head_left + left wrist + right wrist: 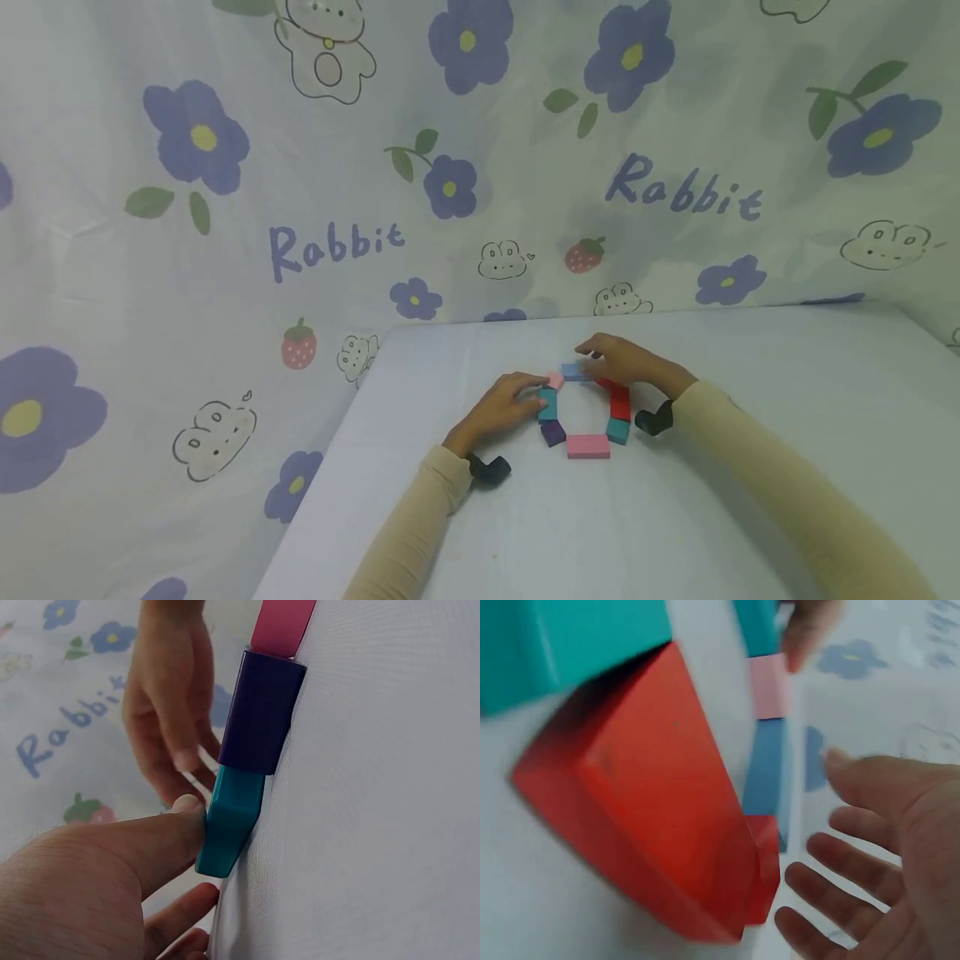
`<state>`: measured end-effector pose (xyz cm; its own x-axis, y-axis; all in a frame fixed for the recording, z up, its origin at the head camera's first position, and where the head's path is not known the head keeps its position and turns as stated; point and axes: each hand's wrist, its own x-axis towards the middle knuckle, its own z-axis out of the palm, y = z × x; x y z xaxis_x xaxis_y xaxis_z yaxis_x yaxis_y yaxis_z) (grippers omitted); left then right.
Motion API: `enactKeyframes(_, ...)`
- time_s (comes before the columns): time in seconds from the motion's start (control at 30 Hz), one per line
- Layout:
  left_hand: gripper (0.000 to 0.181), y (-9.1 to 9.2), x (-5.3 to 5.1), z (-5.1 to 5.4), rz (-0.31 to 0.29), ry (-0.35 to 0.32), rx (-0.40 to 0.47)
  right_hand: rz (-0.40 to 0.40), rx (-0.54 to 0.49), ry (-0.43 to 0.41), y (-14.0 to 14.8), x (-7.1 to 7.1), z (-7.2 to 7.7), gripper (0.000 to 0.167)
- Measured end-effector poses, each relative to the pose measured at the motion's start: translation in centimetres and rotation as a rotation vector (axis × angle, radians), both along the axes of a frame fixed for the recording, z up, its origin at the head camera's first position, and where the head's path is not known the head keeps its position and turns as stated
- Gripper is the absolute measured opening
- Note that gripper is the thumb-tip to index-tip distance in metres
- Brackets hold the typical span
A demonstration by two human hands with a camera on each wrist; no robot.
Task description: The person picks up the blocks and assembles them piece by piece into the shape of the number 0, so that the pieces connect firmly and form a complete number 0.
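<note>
Several coloured blocks form a ring on the white table. My left hand (pixel 504 408) is at the ring's left side, its thumb touching a teal block (pixel 231 814). In the head view its index fingertip is by a small light pink block (pixel 555 380). My right hand (pixel 626 360) hovers over the far right part of the ring, fingers apart and holding nothing. Beneath it lie a blue block (pixel 766 765) and a small red block (pixel 763 870), partly hidden in the head view. A longer red block (pixel 660 795) continues the right side.
Nearer me, the ring includes a purple block (pixel 553 432), a long pink block (pixel 588 447) and a small teal block (pixel 618 431). Dark wrist devices sit by both sleeves. A patterned curtain (pixel 337 167) hangs behind the table (pixel 540 533).
</note>
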<state>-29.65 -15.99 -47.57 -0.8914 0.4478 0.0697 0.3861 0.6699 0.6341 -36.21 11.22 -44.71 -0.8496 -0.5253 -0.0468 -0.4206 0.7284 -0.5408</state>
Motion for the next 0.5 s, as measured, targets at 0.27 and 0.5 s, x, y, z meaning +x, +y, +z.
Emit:
enactKeyframes(0.27, 0.051, -0.6, -0.5, -0.1, 0.047, -0.045, 0.071, -0.117, -0.17, 0.018, 5.4, 2.0, -1.1, 0.041)
enactKeyframes(0.5, 0.046, -3.3, -0.6, 0.4, 0.118, -0.053, 0.11, -0.109, -0.142, 0.102, 10.4, 3.4, -1.2, 0.036)
